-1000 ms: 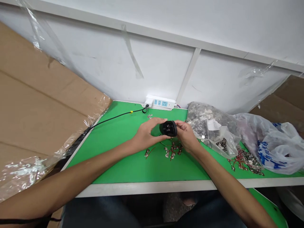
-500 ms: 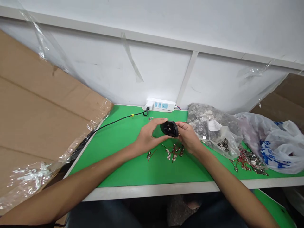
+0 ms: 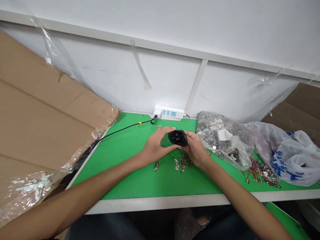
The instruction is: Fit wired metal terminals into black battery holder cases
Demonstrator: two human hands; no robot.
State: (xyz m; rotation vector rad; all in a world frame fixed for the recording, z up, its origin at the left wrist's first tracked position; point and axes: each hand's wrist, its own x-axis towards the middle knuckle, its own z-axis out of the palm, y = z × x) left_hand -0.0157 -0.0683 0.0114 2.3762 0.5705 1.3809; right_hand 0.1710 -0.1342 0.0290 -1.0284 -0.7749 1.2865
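Both my hands hold a round black plastic housing (image 3: 178, 138) up above the green mat (image 3: 140, 180). My left hand (image 3: 156, 146) cups its left side, with the fingers stretched over the top. My right hand (image 3: 196, 150) grips its right end, and the fingers hide part of it. Metal terminals with thin red wires (image 3: 182, 163) lie in a small heap on the mat just below the hands. A couple more terminals (image 3: 156, 165) rest to the left of that heap.
A white power strip (image 3: 170, 113) sits at the mat's back edge, with a black cable (image 3: 120, 131) running left. On the right lie a bag of metal parts (image 3: 220, 136), a terminal pile (image 3: 261, 173) and a white-blue plastic bag (image 3: 287, 160). Plastic-wrapped cardboard (image 3: 45, 100) leans at left.
My hands have turned the black housing slightly and stay on it. The whole scene sits a little lower in the view because my head has tilted up.
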